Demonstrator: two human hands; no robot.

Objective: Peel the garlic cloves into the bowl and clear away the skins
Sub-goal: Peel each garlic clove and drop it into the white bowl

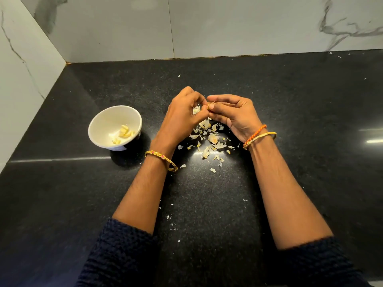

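While a garlic clove (pixel 211 105) was pinched between the fingertips of both hands above the black counter (pixel 290 112), its papery skin was seen partly loose at the point where the thumbs met. The left hand (pixel 182 114) was curled round the clove's near end, and a pale scrap of skin (pixel 196 110) was caught under its fingers. The right hand (pixel 234 114) was closed on the clove from the other side, its fingers bent inward. Directly beneath the hands, a heap of loose skins (pixel 209 137) was spread on the counter, with smaller flakes scattered toward the near edge. To the left of the hands, well apart from the heap, a white bowl (pixel 99 129) was set, and several peeled cloves (pixel 124 133) were gathered in its bottom. Gold bangles were worn on both wrists, an orange thread on the right. Dark knitted sleeves (pixel 122 251) were pushed up the forearms. Grey-veined wall tiles (pixel 228 25) were seen behind the counter.
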